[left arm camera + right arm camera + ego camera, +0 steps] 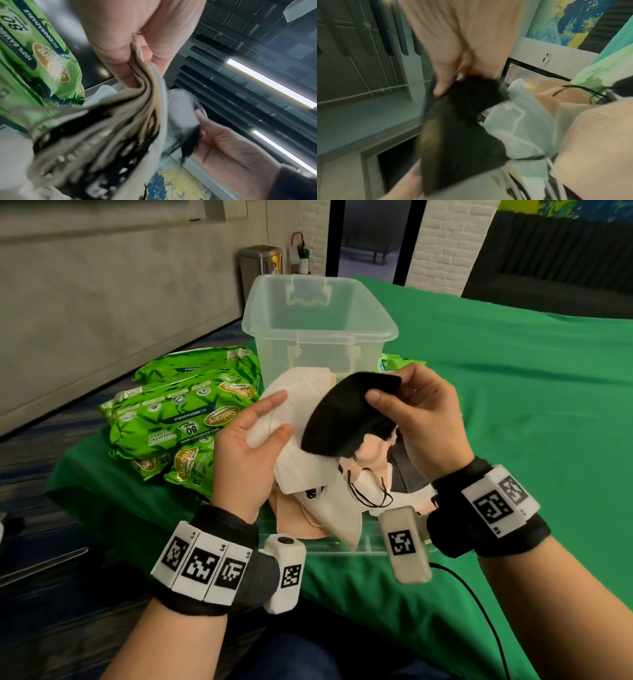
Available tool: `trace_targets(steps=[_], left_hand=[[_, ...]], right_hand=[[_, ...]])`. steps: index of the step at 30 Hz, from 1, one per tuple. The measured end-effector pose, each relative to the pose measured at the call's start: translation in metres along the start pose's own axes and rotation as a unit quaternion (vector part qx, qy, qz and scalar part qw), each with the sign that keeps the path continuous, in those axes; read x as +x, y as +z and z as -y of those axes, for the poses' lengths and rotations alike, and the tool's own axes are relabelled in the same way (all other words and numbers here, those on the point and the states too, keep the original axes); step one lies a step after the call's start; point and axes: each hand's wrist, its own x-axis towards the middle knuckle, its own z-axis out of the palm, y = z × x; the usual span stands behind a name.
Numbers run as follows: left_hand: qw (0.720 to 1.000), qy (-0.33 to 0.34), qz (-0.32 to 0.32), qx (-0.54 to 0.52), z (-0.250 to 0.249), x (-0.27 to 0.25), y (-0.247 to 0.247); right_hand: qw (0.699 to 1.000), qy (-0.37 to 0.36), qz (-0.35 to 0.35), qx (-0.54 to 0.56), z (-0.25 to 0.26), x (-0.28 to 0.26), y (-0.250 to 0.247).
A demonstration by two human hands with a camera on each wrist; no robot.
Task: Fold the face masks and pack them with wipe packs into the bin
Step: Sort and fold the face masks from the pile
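Folding step: right hand point(418, 419) pinching black mask point(346, 416) mid-frame, left hand point(246, 436) gripping folded mask stack point(308, 470); next, adding it to the stack

Head view: even indoor light, bright, sharp; soft shadows on green cloth point(513, 405); straight lines bow toward frame edges. Left wrist view: two ceiling strip lights point(271, 81) blown out to white glare; stack of masks point(102, 135) in foreground heavily blurred. Right wrist view: dim, soft throughout; black mask point(462, 128) smeared by motion blur; edges strongly distorted.
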Motion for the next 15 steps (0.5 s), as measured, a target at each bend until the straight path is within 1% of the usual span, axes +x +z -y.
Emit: trace_targets(steps=[1, 2, 3, 4, 6, 9, 12, 15], left_hand=[[1.0, 0.009, -0.002, 0.005, 0.0, 0.0, 0.0], [1.0, 0.015, -0.002, 0.008, -0.001, 0.001, 0.001], [1.0, 0.018, 0.0, 0.007, -0.001, 0.0, 0.002], [1.0, 0.017, 0.006, -0.002, -0.001, 0.0, 0.004], [0.999, 0.015, 0.029, -0.019, -0.001, -0.002, 0.006], [0.998, 0.02, 0.05, -0.018, 0.0, -0.003, 0.004], [0.998, 0.024, 0.06, -0.015, 0.001, -0.003, 0.001], [0.997, 0.032, 0.068, 0.006, 0.001, -0.002, 0.0]], right_hand=[[0.998, 0.007, 0.06, 0.007, 0.005, -0.001, 0.002], [0.993, 0.022, 0.115, -0.011, 0.009, -0.003, 0.005], [0.986, 0.039, 0.155, -0.048, 0.011, -0.003, 0.008], [0.979, 0.054, 0.174, -0.092, 0.011, -0.004, 0.011], [0.97, 0.071, 0.163, -0.165, 0.009, -0.003, 0.017], [0.963, 0.077, 0.138, -0.217, 0.007, -0.002, 0.023], [0.963, 0.069, 0.125, -0.23, 0.004, -0.001, 0.023], [0.967, 0.077, 0.125, -0.21, 0.0, 0.001, 0.022]])
